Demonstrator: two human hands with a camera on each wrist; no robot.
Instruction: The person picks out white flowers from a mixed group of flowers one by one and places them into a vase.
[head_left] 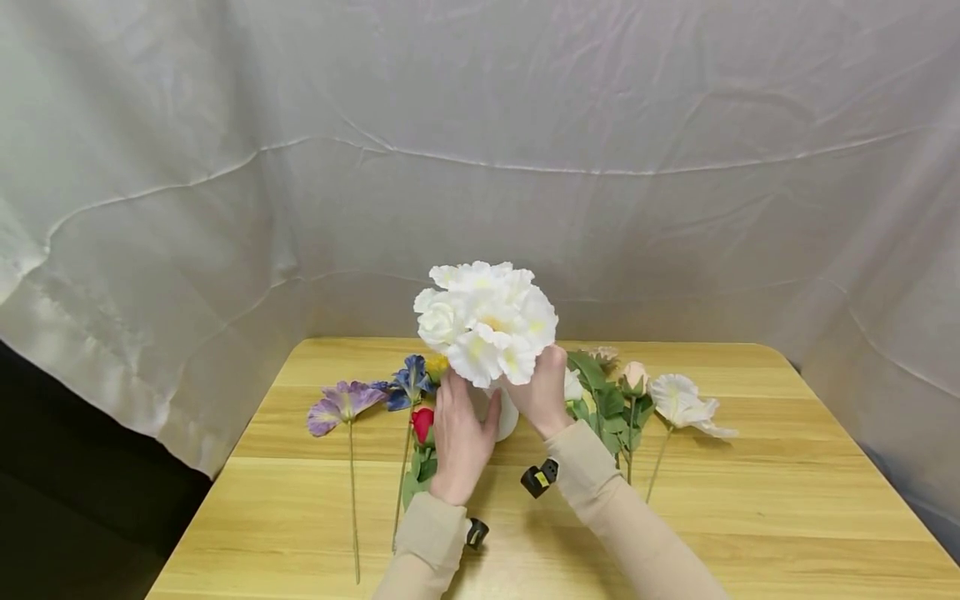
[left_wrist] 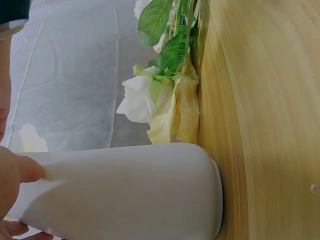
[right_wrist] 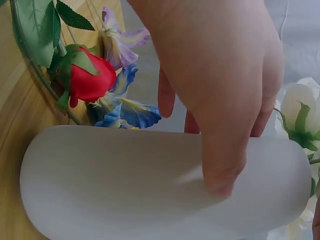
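Observation:
A white vase (head_left: 507, 419) stands upright on the table, with a bunch of white artificial flowers (head_left: 487, 321) above its mouth. My left hand (head_left: 462, 433) grips the vase's side. In the right wrist view its thumb lies on the near face of the smooth vase (right_wrist: 115, 175), with the other fingers behind. My right hand (head_left: 543, 392) is curled just under the white blooms at the vase's top and holds a white flower there. The blooms hide its fingertips and the stem.
Left of the vase lie a purple flower (head_left: 345, 406), a blue iris (head_left: 410, 383), a yellow flower (head_left: 436, 367) and a red rose (right_wrist: 92, 80). On the right lie a pale pink rose (head_left: 634, 377), a white flower (head_left: 682, 402) and a white rose (left_wrist: 137, 97) with yellowish petals. Grey cloth (head_left: 480, 208) hangs behind.

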